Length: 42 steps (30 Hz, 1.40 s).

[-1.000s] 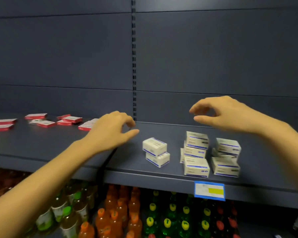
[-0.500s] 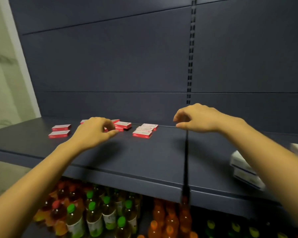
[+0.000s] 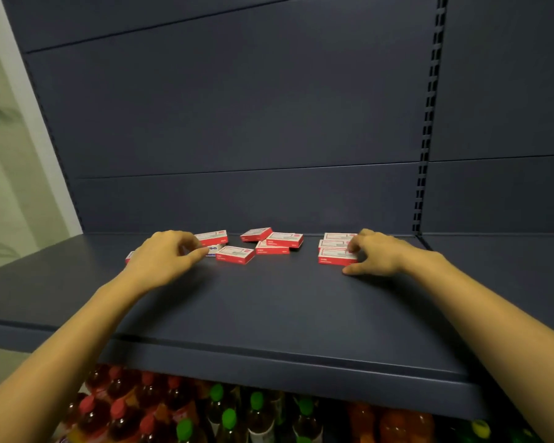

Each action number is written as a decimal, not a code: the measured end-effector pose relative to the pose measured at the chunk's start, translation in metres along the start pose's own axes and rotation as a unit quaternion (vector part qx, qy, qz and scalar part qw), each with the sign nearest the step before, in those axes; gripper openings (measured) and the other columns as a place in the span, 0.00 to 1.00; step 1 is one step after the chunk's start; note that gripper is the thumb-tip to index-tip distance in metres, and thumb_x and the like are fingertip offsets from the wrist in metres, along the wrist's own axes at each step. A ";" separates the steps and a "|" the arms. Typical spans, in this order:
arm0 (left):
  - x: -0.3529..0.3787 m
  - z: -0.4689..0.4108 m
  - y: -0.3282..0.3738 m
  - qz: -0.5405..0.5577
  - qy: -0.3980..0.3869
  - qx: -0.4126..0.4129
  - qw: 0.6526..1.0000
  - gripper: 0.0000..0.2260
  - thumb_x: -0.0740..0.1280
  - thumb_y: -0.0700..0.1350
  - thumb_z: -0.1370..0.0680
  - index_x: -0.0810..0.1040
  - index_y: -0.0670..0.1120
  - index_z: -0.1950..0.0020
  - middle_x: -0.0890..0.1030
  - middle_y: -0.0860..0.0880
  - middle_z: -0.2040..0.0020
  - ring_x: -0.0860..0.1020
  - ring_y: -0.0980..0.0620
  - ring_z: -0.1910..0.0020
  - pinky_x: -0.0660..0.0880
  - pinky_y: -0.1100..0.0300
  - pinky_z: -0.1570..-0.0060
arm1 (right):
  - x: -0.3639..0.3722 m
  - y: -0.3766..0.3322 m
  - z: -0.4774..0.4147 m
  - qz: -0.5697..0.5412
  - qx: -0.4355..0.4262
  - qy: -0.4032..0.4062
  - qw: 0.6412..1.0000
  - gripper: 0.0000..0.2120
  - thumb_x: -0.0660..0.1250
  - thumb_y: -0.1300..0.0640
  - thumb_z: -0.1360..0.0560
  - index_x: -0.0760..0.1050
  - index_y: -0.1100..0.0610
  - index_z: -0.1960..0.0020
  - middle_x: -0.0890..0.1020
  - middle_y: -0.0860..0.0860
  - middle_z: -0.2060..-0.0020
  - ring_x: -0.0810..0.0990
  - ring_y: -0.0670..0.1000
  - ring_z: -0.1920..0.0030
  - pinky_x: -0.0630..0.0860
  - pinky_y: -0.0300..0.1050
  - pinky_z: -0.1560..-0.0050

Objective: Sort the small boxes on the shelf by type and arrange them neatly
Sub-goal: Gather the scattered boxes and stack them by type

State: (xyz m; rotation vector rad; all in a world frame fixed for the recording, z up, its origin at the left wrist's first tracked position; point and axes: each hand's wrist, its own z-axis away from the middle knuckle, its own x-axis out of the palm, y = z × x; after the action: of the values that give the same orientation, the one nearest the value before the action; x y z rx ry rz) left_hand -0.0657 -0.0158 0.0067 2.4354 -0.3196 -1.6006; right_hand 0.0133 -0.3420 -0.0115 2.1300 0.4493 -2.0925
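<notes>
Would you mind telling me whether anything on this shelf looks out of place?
A white-and-blue box lies among the red boxes, beside the left hand: it is the wrong type there. The middle red boxes lie askew, overlapping.

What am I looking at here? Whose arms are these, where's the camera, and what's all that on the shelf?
There is no machine here. A person works with two bare hands, and the camera sits on their head, looking forward and down, so you see their own arms reaching out. They reach onto a dark shelf. Flat red boxes lie loosely scattered on it in the middle. A neater row of the same kind lies by the right hand, whose fingertips touch it while the thumb rests on the shelf. The left hand has its thumb at a small white box; whether it grips it I cannot tell. Bottles stand below the shelf.
</notes>
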 end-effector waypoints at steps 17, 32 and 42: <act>0.065 -0.094 0.044 0.049 -0.084 0.179 0.979 0.16 0.67 0.47 0.25 0.75 0.46 0.39 0.77 0.49 0.39 0.73 0.51 0.41 0.70 0.55 0.40 | -0.006 0.006 0.019 0.004 0.052 0.012 0.999 0.23 0.64 0.40 0.28 0.67 0.53 0.40 0.73 0.51 0.42 0.73 0.49 0.47 0.71 0.43 0.49; 0.079 -0.136 0.071 0.037 -0.213 0.226 0.950 0.16 0.70 0.41 0.28 0.75 0.45 0.40 0.77 0.48 0.43 0.73 0.53 0.53 0.67 0.63 0.52 | -0.010 0.021 0.075 0.019 0.035 0.127 0.991 0.20 0.63 0.41 0.26 0.67 0.49 0.40 0.70 0.46 0.41 0.73 0.48 0.45 0.67 0.41 0.55; 0.025 -0.072 0.157 0.152 -0.071 0.308 0.936 0.19 0.71 0.43 0.29 0.75 0.48 0.38 0.78 0.53 0.47 0.76 0.59 0.53 0.69 0.72 0.57 | -0.047 0.059 0.144 0.008 0.030 0.216 0.976 0.18 0.64 0.43 0.26 0.68 0.50 0.40 0.71 0.47 0.43 0.72 0.48 0.46 0.69 0.42 0.52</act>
State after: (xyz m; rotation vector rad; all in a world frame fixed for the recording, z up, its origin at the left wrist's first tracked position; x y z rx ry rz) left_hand 0.0001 -0.1689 0.0585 2.4889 -1.3329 -1.7179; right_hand -0.1065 -0.4458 0.0226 2.6164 0.4100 -1.6435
